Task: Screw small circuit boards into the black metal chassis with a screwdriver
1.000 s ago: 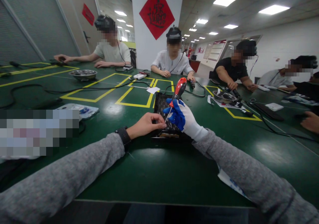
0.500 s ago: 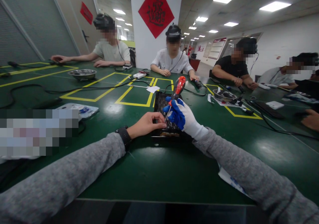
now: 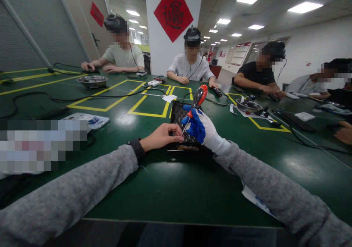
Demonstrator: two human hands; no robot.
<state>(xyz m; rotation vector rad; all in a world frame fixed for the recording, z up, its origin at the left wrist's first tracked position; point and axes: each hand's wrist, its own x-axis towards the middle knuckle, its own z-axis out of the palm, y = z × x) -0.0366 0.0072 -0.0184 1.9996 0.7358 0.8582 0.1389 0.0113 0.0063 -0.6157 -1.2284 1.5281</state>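
My right hand (image 3: 205, 129), in a white and blue work glove, is closed around a red and black screwdriver (image 3: 199, 96). The screwdriver leans, handle up and to the right, with its thin shaft pointing down toward my left fingertips. My bare left hand (image 3: 161, 136) is pinched at the shaft's lower end; whatever lies between its fingers is too small to make out. Beneath both hands is a black tray-like box (image 3: 178, 111) with a patterned inside, partly covered by them. The screwdriver's very tip is hidden at my left fingers.
Several people wearing headsets sit around the green table (image 3: 165, 192). A metal bowl (image 3: 92, 81) stands at the back left, another metal bowl (image 3: 249, 107) at the right. Cables cross the surface. White paper (image 3: 169, 98) lies behind the box, a plastic packet (image 3: 96, 121) to the left.
Both my hands and the screwdriver keep nearly the same pose over the box. At the far left, a co-worker's outstretched hand has drawn back to the right.
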